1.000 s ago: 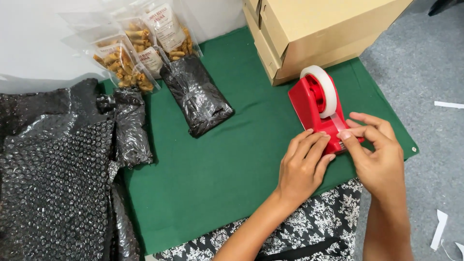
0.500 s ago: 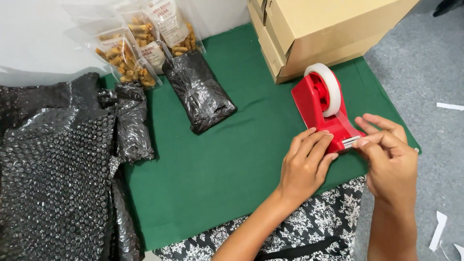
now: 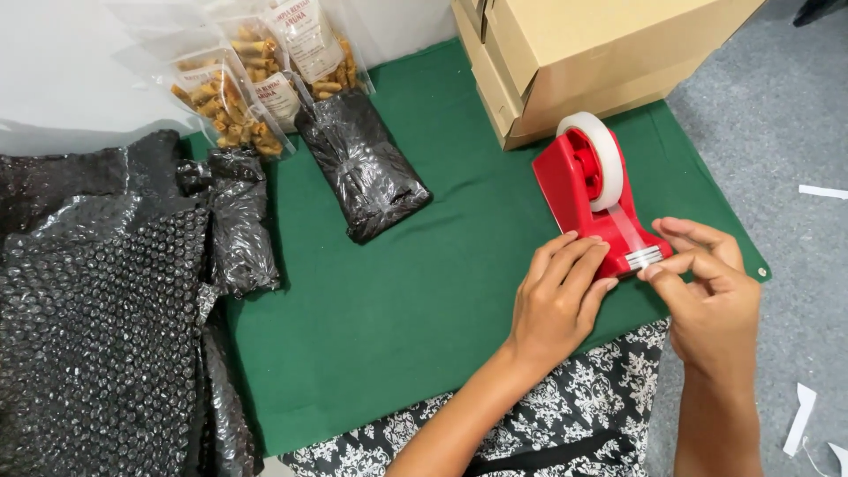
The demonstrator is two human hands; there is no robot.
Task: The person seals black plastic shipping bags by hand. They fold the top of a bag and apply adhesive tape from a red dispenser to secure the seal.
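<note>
Red tape dispenser (image 3: 590, 194): on green cloth (image 3: 424, 291).
Left hand (image 3: 555, 305): flat, steadying its base.
Right hand (image 3: 711, 296): apparently pinching the tape end (image 3: 643, 259).

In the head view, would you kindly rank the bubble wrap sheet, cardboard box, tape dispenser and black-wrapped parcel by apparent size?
1. Black bubble wrap sheet, partly cropped.
2. Cardboard box, also cropped.
3. Red tape dispenser and black-wrapped parcel: too alike to rank.

A red tape dispenser (image 3: 590, 199) with a white roll stands upright on green cloth (image 3: 397, 291).
</note>
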